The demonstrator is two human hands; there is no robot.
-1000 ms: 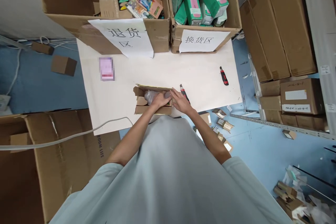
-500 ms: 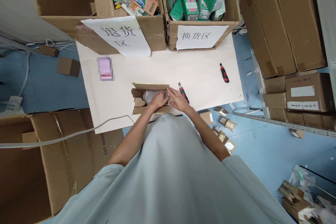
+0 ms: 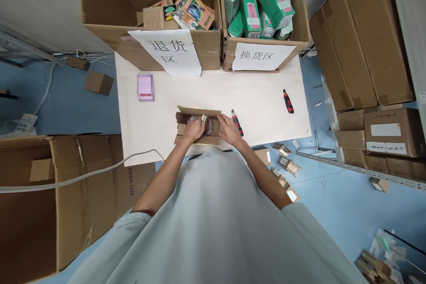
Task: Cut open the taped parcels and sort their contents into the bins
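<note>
A small open cardboard box [image 3: 199, 110] lies at the table's near edge, its flaps folded out. Inside it is an item in pale, translucent wrapping [image 3: 209, 127], too covered to name. My left hand [image 3: 195, 130] reaches into the box with its fingers closed on the wrapped item, a pale end showing at the fingertips. At the box's right end, my right hand [image 3: 229, 130] grips the cardboard wall. A red and black utility knife [image 3: 237, 123] lies just right of that hand, its blade end pointing away from me.
Two large labelled cartons stand at the back: the left carton [image 3: 208, 51] holds colourful small boxes, the right carton [image 3: 229, 55] green boxes. Another utility knife [image 3: 288, 101] lies at right, a blurred pink item [image 3: 145, 88] at left. A grey cable [image 3: 100, 171] crosses the near left.
My left hand has lifted slightly and shifted left within the box, and the wrapped item has moved left, baring the box's right end. My right hand stays at that end. The view has shifted.
</note>
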